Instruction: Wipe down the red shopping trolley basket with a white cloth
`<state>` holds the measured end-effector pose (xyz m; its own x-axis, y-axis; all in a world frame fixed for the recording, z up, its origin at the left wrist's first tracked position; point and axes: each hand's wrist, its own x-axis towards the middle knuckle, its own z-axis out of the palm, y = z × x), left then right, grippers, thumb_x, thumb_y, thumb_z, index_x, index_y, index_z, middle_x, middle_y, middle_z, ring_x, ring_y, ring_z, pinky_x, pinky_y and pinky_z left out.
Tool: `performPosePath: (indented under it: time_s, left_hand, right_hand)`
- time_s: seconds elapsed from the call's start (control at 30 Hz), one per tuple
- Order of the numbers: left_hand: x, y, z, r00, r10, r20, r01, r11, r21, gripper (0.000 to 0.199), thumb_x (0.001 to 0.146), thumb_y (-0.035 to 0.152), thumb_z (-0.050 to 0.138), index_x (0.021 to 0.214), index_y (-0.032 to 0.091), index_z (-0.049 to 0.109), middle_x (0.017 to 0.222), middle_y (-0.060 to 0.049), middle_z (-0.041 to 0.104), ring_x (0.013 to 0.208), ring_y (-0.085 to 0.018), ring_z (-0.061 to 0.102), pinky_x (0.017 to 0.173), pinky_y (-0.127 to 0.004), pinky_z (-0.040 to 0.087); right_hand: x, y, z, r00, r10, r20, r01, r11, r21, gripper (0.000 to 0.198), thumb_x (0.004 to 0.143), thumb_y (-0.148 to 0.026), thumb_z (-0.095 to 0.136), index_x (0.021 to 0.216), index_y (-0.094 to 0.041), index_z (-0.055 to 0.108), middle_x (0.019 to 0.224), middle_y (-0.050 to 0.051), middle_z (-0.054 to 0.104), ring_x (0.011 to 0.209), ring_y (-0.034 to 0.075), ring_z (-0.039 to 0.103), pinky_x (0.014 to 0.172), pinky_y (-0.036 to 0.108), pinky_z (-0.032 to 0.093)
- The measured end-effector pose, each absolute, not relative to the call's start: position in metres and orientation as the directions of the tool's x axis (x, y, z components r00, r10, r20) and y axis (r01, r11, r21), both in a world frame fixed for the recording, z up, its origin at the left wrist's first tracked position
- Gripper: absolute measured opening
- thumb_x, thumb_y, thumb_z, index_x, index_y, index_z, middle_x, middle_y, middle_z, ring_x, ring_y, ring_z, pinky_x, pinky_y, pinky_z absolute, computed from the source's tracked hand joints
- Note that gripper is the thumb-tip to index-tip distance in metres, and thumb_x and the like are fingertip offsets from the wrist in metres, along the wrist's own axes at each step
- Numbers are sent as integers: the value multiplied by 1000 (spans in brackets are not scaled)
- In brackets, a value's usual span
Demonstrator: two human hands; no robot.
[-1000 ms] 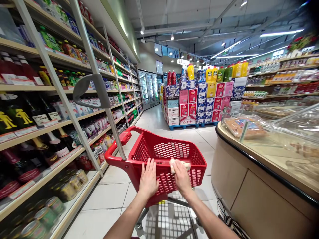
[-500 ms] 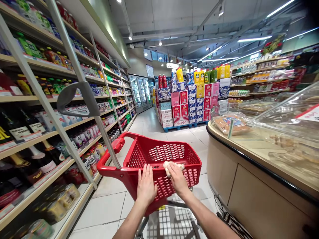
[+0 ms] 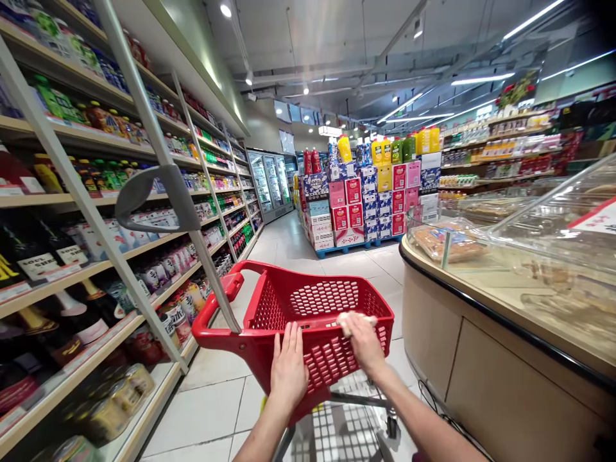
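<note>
A red plastic shopping cart point(image 3: 332, 369) stands in front of me, side-on, its perforated basket at the right and its handle at the left. My left hand point(image 3: 289, 366) lies flat with fingers stretched against the basket's near side, fingertips just under the rim. On the near rim farther right, my right hand point(image 3: 364, 340) presses a crumpled off-white cloth point(image 3: 347, 321), partly hidden under the fingers. Attached to the cart, a grey metal pole point(image 3: 212, 276) with a grey loop-shaped holder point(image 3: 156, 197) rises at the left.
Shelves of bottles and cans point(image 3: 120, 256) line the left side. Ahead, stacked drink cartons point(image 3: 366, 205) sit on a blue pallet point(image 3: 346, 249). A rounded counter point(image 3: 462, 340) with clear covers stands close at the right, black cables point(image 3: 428, 394) at its foot.
My right hand has slid the cloth rightward along the basket's near rim. The cart and my left hand appear slightly farther right and lower in view.
</note>
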<state>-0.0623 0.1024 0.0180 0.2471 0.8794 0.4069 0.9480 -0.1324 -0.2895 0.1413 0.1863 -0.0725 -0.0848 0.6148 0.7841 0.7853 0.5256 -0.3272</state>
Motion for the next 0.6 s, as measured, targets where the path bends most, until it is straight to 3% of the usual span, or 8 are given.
performPosePath:
  time_s: [0.1,0.3,0.5,0.6]
  left_hand:
    - [-57,100,16,233,886,400,952,-124,-279,68,69,24,44,133,9,27,142,-9,25,132,-22,13,107,-40,16]
    - [-54,96,29,241,908,344,957,-163,-240,63,71,24,40,131,8,32,141,-9,26,132,-21,17,107,-41,15]
    - [-74,99,44,133,927,352,968,-46,-245,64,69,21,42,130,5,34,140,-13,29,131,-25,18,107,-43,10]
    - [-73,101,44,115,932,345,972,-33,-235,63,70,23,42,129,3,34,139,-14,30,131,-26,19,108,-42,10]
  right_hand:
    - [158,189,-74,32,634,773,825,420,-378,47,74,-8,33,116,-14,54,120,11,54,118,22,42,99,45,33]
    - [117,181,-64,-212,578,788,727,632,-268,49,75,-8,36,121,-17,49,125,9,50,119,20,40,98,42,36]
    - [164,194,-75,20,644,765,822,425,-379,43,76,-10,35,113,-14,56,118,12,54,115,23,45,98,46,34]
    - [139,187,-68,-92,638,764,788,515,-336,45,75,-9,36,116,-14,53,122,11,52,117,22,42,100,43,33]
